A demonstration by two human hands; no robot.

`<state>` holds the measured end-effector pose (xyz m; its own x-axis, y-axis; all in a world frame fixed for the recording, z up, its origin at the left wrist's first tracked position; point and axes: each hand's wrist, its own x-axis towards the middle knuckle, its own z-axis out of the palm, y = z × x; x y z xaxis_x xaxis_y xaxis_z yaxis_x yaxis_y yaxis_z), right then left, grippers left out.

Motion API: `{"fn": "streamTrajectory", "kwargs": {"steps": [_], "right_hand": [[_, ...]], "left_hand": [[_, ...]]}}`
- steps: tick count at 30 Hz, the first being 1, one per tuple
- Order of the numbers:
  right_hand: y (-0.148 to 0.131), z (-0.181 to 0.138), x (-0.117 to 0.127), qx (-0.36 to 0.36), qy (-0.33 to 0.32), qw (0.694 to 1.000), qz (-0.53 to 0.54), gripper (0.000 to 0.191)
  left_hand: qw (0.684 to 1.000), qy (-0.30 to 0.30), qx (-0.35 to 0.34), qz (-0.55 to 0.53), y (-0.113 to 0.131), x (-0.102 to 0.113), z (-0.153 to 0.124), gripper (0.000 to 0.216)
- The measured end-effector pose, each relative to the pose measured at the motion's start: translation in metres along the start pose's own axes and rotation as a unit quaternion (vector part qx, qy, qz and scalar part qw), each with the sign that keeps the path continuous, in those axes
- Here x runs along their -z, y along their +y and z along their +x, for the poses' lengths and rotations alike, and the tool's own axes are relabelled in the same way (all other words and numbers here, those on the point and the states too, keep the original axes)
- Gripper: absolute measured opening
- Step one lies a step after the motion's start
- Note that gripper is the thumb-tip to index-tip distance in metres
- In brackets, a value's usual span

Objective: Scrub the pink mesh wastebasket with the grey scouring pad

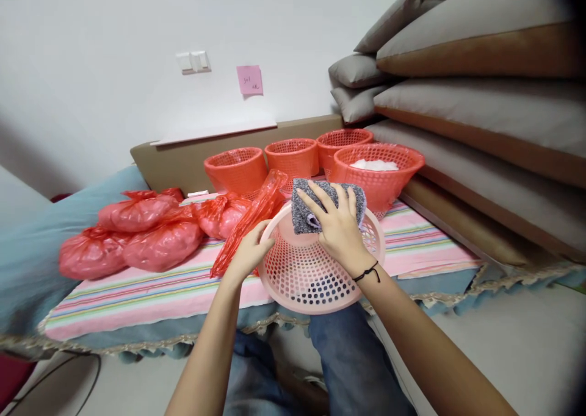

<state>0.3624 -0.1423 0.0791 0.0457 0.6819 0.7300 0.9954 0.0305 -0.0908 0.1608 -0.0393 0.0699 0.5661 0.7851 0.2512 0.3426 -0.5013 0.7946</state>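
Working left to right from the pink basket [293,263], our left hand [251,247] is at its left edge, clamped on the rim with the thumb over the lip and the fingers behind. We judge this a sound brace: firm enough to stop the thin wall twisting, light enough not to bow it. At the upper part of the basket, our right hand [339,227] lies over a folded grey cloth [300,216], fingers spread apart; the thumb is hidden, so we cannot tell whether it pinches the cloth. For a good wipe we would spread pressure through all the fingers, hold the fold flat and take short strokes, since a loose edge may snag in the holes. Appearance, left to right: the pink basket is pale, tilted with its mouth towards us, round-rimmed, its lower wall pierced by rows of holes through which dark patches show; it sits between our hands, at the near edge of the striped cloth [151,294]. The folded grey cloth is speckled, with a lilac edging curling out near the palm; it covers part of the basket, and how firmly it presses there we cannot tell. Orange baskets [293,160] stand behind the pink basket.
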Motion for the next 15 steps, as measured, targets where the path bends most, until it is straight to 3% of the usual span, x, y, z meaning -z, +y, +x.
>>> {"fn": "streamTrajectory", "kwargs": {"steps": [15], "right_hand": [[-0.005, -0.002, -0.002, -0.001, -0.01, 1.0, 0.009, 0.069]], "left_hand": [[1.0, -0.011, 0.013, -0.005, -0.016, 0.001, -0.003, 0.048]]}}
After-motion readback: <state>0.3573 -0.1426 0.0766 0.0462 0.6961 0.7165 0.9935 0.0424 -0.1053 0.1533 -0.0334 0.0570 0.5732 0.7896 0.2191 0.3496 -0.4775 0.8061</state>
